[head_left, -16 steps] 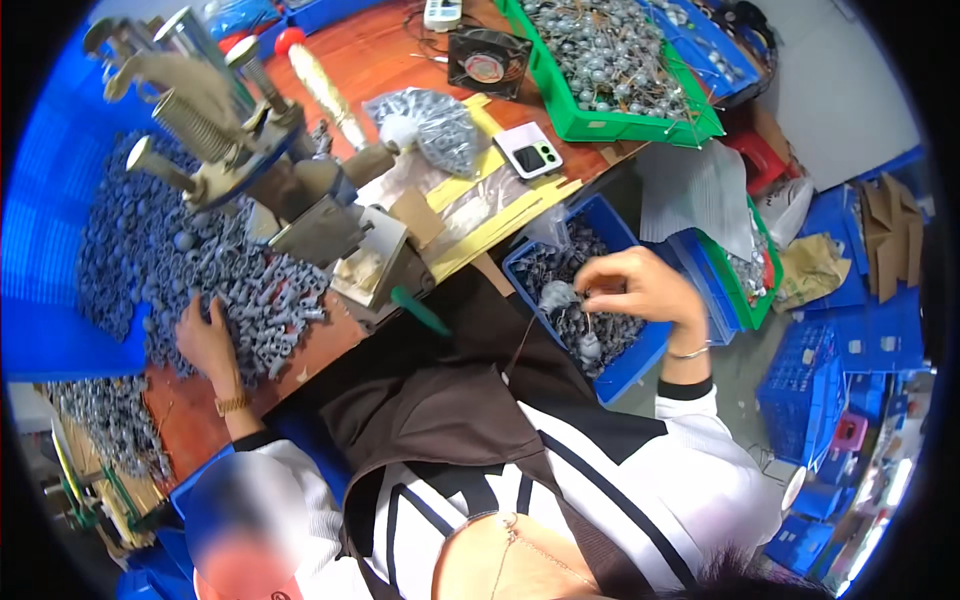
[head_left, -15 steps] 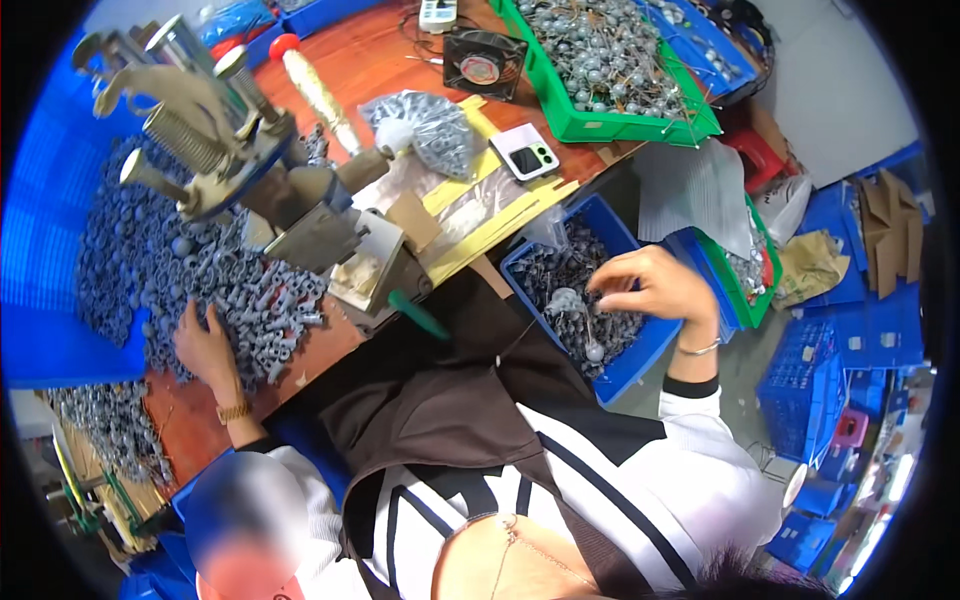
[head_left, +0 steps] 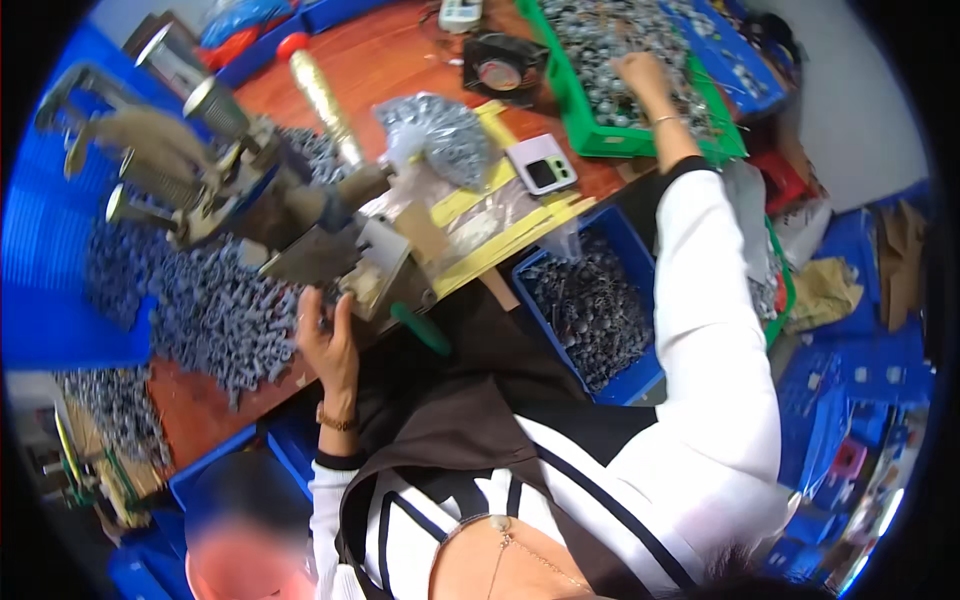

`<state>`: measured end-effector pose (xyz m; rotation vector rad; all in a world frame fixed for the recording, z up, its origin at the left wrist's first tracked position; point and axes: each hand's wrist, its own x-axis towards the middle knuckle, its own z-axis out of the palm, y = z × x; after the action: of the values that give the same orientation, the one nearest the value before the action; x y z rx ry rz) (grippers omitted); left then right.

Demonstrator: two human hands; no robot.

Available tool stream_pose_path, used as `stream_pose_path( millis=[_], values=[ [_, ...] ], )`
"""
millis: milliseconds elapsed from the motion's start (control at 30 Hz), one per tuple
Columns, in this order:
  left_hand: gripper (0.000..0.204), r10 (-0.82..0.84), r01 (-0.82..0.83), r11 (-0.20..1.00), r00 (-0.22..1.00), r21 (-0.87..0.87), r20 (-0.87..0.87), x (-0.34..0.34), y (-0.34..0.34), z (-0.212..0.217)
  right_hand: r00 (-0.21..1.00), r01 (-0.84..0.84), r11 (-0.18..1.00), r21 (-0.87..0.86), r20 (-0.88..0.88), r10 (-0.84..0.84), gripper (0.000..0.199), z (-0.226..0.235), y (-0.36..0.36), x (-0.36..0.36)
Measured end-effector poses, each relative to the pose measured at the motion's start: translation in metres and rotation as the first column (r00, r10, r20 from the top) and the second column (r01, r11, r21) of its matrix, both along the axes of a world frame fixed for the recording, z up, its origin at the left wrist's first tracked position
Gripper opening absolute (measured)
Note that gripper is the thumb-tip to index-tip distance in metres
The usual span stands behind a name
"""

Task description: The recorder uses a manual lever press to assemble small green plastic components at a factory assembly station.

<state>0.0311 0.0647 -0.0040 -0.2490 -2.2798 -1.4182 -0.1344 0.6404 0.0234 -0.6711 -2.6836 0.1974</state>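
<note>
Now [L→R] — grey parts (head_left: 225,320), one heap, past counting | one press (head_left: 300,225) | left hand (head_left: 332,350) by its base, thumb and finger parted, hold unclear | one clear bag (head_left: 440,140) | one phone (head_left: 543,163) | one blue bin (head_left: 640,378) | right hand (head_left: 645,78), fingers bent onto grey balls (head_left: 590,65) in one green tray (head_left: 625,143); grip can't tell

The tray (head_left: 620,143) in the upper right is green, the small parts (head_left: 215,310) at left grey, the tabletop (head_left: 400,60) reddish-brown. White sleeves (head_left: 705,260) carry black cuffs (head_left: 690,166).
</note>
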Motion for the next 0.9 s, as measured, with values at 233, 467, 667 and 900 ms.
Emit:
stream_pose_path(
  millis=[233,467,667,900],
  values=[
    [0.018,-0.300,0.320,0.943,0.937,-0.094,0.177,-0.022,-0.002,0.003,0.514,-0.477,0.806,-0.349,-0.855,-0.066,0.024,0.126,-0.021,0.016],
    [0.022,-0.363,0.398,0.905,0.907,-0.149,0.216,-0.023,-0.006,0.010,0.377,-0.596,0.770,-0.229,-0.926,0.017,0.030,0.147,-0.083,0.066],
    [0.029,0.103,-0.232,0.824,0.958,-0.517,-0.266,-0.083,-0.105,0.034,0.537,-0.786,0.331,-0.522,-0.842,-0.051,0.028,0.132,-0.158,0.143],
    [0.031,0.181,-0.194,0.476,0.976,-0.858,-0.120,-0.120,-0.150,0.027,0.614,-0.766,-0.069,-0.639,-0.759,0.215,0.032,0.074,-0.228,0.219]
  ],
)
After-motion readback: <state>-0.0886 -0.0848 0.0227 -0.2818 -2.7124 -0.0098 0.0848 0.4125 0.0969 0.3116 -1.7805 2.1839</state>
